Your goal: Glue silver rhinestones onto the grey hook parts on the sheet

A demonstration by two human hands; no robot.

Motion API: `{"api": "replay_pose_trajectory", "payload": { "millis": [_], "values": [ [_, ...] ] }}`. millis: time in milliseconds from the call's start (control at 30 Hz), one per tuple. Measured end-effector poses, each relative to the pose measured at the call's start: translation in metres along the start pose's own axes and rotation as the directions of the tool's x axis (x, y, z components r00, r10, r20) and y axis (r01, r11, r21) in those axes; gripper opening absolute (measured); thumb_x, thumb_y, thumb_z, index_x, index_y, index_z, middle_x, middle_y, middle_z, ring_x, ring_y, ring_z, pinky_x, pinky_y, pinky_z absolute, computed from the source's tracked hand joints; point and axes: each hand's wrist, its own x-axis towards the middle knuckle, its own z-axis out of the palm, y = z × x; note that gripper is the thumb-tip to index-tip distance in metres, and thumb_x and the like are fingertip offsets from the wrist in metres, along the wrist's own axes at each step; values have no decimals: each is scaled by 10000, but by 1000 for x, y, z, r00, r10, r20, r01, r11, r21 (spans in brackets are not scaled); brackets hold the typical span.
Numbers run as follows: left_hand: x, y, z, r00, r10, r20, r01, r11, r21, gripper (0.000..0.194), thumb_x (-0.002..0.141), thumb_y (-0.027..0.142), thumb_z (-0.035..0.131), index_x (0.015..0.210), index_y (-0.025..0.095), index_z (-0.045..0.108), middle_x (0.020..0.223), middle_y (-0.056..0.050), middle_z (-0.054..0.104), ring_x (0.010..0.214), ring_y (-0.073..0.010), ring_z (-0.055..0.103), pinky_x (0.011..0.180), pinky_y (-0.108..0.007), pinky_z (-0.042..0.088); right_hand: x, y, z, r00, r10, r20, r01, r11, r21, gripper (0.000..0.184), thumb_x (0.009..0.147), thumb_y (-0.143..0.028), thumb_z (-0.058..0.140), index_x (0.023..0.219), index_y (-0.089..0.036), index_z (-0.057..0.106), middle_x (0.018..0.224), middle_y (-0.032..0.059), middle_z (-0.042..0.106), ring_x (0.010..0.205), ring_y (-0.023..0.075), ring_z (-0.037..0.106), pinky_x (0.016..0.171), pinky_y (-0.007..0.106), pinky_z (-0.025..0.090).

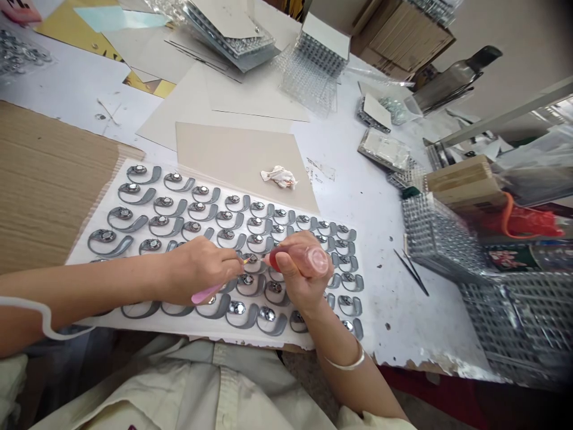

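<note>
My left hand (197, 272) is closed round a slim pink-handled tool (206, 294), its yellowish tip pointing right; I cannot make out its exact kind. My right hand (308, 286) grips a clear squeeze bottle (304, 258) with red content, tilted so its thin nozzle points left. Tool tip and nozzle nearly meet over one of the metal pieces in the middle of the sheet. Rows of these grey curved pieces with round crystal settings (267, 313) lie on a white sheet (165, 173). My forearms and hands hide some of them.
A crumpled, stained tissue (280, 177) lies on a beige card (233, 143) behind the sheet. Black tweezers (412, 272) rest at the right. Stacked trays of small parts (439, 233) crowd the right edge; cardboard (54, 179) covers the left. A dark bottle (456, 77) stands back right.
</note>
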Motion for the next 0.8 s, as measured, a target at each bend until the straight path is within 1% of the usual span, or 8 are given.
{"api": "replay_pose_trajectory", "payload": {
  "millis": [133,233,533,800],
  "values": [
    [1,-3,0,997,1,-74,-6,998,-70,253,799,86,483,1031,137,570,953,-90,678,734,-145,651,543,-205,495,0,-1,1,1000,-30,-6,30,1000,-3,49,804,-179,654,776,-198,618,665,10,597,676,166,574,584,329,493],
    [2,-4,0,995,-18,-97,9,996,-94,241,818,97,470,1027,146,580,907,-82,677,724,-146,652,560,-206,506,-1,0,1,1000,-26,-3,26,1000,-3,41,808,-190,651,796,-204,615,681,13,603,673,169,575,579,336,495],
    [3,-3,-2,995,-34,-96,22,992,-124,204,841,103,466,996,147,592,865,-75,673,690,-139,645,546,-194,490,-3,-1,2,1000,1,-16,-1,1000,0,70,820,-242,646,775,-206,607,707,23,616,668,165,577,569,332,489],
    [5,-3,-3,994,-41,-99,27,989,-143,194,832,99,465,962,147,601,855,-74,673,693,-147,645,558,-207,503,-4,-1,4,1000,-18,-4,18,1000,1,83,828,-252,634,768,-208,598,675,16,617,665,170,581,583,338,482]
  ]
}}
